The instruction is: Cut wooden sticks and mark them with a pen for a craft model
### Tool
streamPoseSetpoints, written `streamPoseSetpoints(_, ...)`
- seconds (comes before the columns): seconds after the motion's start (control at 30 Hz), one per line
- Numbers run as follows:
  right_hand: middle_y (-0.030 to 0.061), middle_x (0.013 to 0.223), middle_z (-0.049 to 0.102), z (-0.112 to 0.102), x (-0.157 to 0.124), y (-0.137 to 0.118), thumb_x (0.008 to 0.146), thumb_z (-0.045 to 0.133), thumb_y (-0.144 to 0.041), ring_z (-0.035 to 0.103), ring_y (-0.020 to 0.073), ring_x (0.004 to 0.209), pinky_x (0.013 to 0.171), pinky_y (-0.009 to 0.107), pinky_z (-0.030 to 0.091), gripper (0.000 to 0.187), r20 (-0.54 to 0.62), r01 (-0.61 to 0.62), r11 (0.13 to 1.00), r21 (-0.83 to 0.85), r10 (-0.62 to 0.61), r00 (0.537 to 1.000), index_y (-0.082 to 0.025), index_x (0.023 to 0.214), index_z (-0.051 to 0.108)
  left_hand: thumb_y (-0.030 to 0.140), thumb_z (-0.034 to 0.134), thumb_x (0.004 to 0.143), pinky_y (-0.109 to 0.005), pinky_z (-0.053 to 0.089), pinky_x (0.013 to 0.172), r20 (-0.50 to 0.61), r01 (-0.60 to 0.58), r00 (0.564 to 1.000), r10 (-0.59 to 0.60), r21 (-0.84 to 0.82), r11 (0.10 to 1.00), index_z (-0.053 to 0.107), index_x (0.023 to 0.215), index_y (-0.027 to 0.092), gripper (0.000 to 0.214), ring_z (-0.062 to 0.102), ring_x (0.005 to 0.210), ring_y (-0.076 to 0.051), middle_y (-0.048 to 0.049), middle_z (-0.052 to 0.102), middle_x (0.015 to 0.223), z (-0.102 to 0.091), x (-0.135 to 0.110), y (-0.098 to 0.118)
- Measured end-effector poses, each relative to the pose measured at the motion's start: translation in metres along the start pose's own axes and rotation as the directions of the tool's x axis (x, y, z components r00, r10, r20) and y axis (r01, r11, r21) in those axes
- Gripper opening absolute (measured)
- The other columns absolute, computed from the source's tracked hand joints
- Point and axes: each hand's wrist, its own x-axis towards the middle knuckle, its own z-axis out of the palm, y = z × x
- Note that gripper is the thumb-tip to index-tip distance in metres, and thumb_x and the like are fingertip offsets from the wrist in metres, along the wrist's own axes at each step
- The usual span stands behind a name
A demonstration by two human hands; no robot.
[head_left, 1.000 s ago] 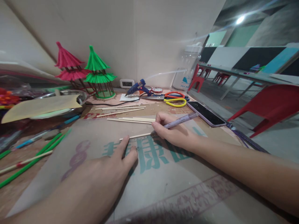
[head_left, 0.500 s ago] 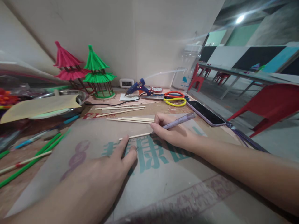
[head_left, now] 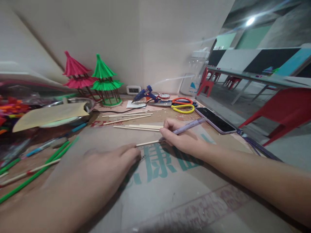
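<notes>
A thin pale wooden stick lies across the printed board, reaching from one hand to the other. My left hand, slightly blurred, has its thumb and forefinger closed at the stick's left end, which they cover. A purple pen is gripped in my right hand, its lower end down by the stick's right end; the tip is hidden behind the fingers. Just beyond my hands lies a bunch of similar sticks, with more loose sticks farther back.
Red and green tiered pagoda models stand at the back left. Behind the sticks are a blue glue gun with its cable, scissors and a small clock. A phone lies right; green stems lie left.
My left hand has gone from a forefinger pressing on the stick to fingers closed around its left end. My right hand stays by the right end with the pen. The view has shifted slightly.
</notes>
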Motion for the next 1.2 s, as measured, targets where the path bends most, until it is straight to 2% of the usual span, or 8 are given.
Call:
streamPoseSetpoints(0.17, -0.0061, 0.057, 0.047, 0.002, 0.001, 0.002, 0.09, 0.05, -0.034, 0.046, 0.0126, 0.054, 0.053, 0.026, 0.034, 0.025, 0.024, 0.047, 0.999, 0.02, -0.048, 0.999, -0.024, 0.069, 0.041, 0.032, 0.043, 0.101, -0.033, 0.052, 0.076, -0.035, -0.072, 0.997, 0.076, 0.104, 0.992, 0.073, 0.103, 0.025, 0.03, 0.069, 0.088, -0.022, -0.0068, 0.072, 0.106, 0.004, 0.022, -0.033)
streamPoseSetpoints(0.33, -0.0055, 0.06, 0.046, 0.001, -0.008, -0.002, 0.092, 0.049, -0.032, 0.044, 0.0124, 0.054, 0.053, 0.025, 0.034, 0.024, -0.022, 0.179, 0.984, 0.018, -0.178, 0.984, -0.024, 0.071, 0.041, 0.028, 0.042, 0.102, -0.031, 0.048, 0.071, -0.006, -0.09, 0.996, 0.094, 0.214, 0.973, 0.071, 0.095, 0.02, 0.03, 0.065, 0.083, -0.019, -0.0065, 0.068, 0.093, 0.0, 0.024, -0.036)
streamPoseSetpoints(0.4, -0.0039, 0.061, 0.049, 0.0, -0.015, -0.007, 0.093, 0.05, -0.031, 0.046, 0.0129, 0.055, 0.054, 0.026, 0.034, 0.024, -0.027, 0.278, 0.959, -0.05, -0.28, 0.96, -0.024, 0.071, 0.043, 0.027, 0.043, 0.101, -0.03, 0.048, 0.075, -0.052, -0.046, 0.997, 0.061, 0.251, 0.967, 0.07, 0.097, 0.019, 0.029, 0.066, 0.088, -0.02, -0.008, 0.069, 0.098, -0.01, 0.026, -0.04)
streamPoseSetpoints(0.5, -0.001, 0.062, 0.053, 0.0, -0.021, -0.013, 0.09, 0.052, -0.027, 0.046, 0.0141, 0.056, 0.055, 0.028, 0.034, 0.023, 0.075, 0.454, 0.878, -0.151, -0.447, 0.891, -0.024, 0.069, 0.044, 0.027, 0.04, 0.101, -0.033, 0.05, 0.079, -0.165, 0.086, 0.985, -0.043, 0.266, 0.96, 0.071, 0.098, 0.019, 0.032, 0.066, 0.096, -0.023, -0.0102, 0.07, 0.107, -0.025, 0.035, -0.058)
streamPoseSetpoints(0.57, 0.0, 0.063, 0.054, 0.001, -0.021, -0.015, 0.09, 0.051, -0.025, 0.046, 0.0148, 0.056, 0.054, 0.028, 0.034, 0.022, 0.108, 0.504, 0.845, -0.176, -0.493, 0.863, -0.024, 0.069, 0.044, 0.026, 0.04, 0.099, -0.033, 0.05, 0.077, -0.164, 0.134, 0.982, -0.091, 0.276, 0.952, 0.072, 0.094, 0.018, 0.033, 0.067, 0.094, -0.024, -0.0105, 0.07, 0.104, -0.029, 0.044, -0.073)
streamPoseSetpoints(0.7, -0.0015, 0.061, 0.054, 0.002, -0.017, -0.013, 0.092, 0.051, -0.025, 0.046, 0.0138, 0.054, 0.053, 0.027, 0.033, 0.022, 0.06, 0.413, 0.896, -0.164, -0.409, 0.911, -0.024, 0.07, 0.045, 0.019, 0.042, 0.096, -0.03, 0.049, 0.076, -0.145, 0.126, 0.985, -0.089, 0.275, 0.953, 0.072, 0.092, 0.017, 0.03, 0.067, 0.096, -0.023, -0.0116, 0.071, 0.101, -0.025, 0.053, -0.085)
streamPoseSetpoints(0.97, -0.0018, 0.068, 0.059, 0.004, -0.012, 0.0, 0.095, 0.052, -0.026, 0.053, 0.0133, 0.06, 0.057, 0.025, 0.036, 0.016, 0.002, 0.359, 0.925, -0.124, -0.362, 0.932, -0.022, 0.08, 0.053, 0.027, 0.044, 0.101, -0.035, 0.049, 0.095, -0.084, 0.001, 0.996, 0.013, 0.162, 0.987, 0.073, 0.101, 0.017, 0.031, 0.064, 0.105, -0.024, -0.0105, 0.072, 0.105, -0.011, 0.052, -0.045)
streamPoseSetpoints(1.2, -0.0007, 0.072, 0.063, 0.002, -0.012, -0.001, 0.096, 0.052, -0.028, 0.057, 0.0142, 0.065, 0.06, 0.025, 0.039, 0.014, -0.03, 0.321, 0.937, -0.137, -0.328, 0.944, -0.022, 0.084, 0.057, 0.025, 0.047, 0.099, -0.039, 0.05, 0.09, -0.067, 0.043, 0.997, -0.034, 0.137, 0.99, 0.069, 0.099, 0.015, 0.024, 0.065, 0.1, -0.026, -0.0123, 0.072, 0.1, -0.003, 0.052, -0.06)
